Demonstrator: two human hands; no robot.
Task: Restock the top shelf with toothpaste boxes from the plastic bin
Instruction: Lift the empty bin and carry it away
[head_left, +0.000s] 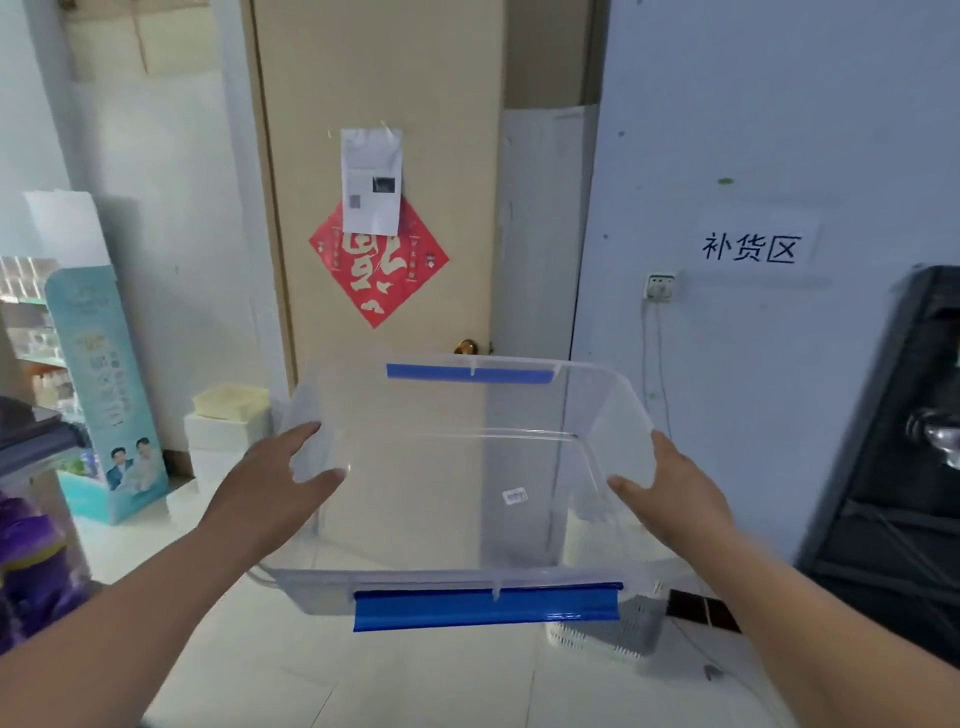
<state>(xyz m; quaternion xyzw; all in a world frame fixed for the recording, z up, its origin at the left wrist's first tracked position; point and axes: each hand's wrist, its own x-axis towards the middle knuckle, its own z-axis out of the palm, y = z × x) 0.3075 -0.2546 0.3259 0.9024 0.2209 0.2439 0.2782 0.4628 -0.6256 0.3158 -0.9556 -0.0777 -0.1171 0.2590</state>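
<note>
We hold the bin (415, 576) up in the air, between our two hands. Our left hand (280, 483) grips its left wall, thumb inside and fingers outside. Our right hand (670, 493) grips the right wall the same way. The bin is clear, so we see a small sticker (515, 496) on its bottom and the door (379, 104) far behind. A blue clip (488, 605) sits on the near rim. The right hand's fingers are hard to see behind the wall. A dark stand (893, 519) on the right is cut off.
</note>
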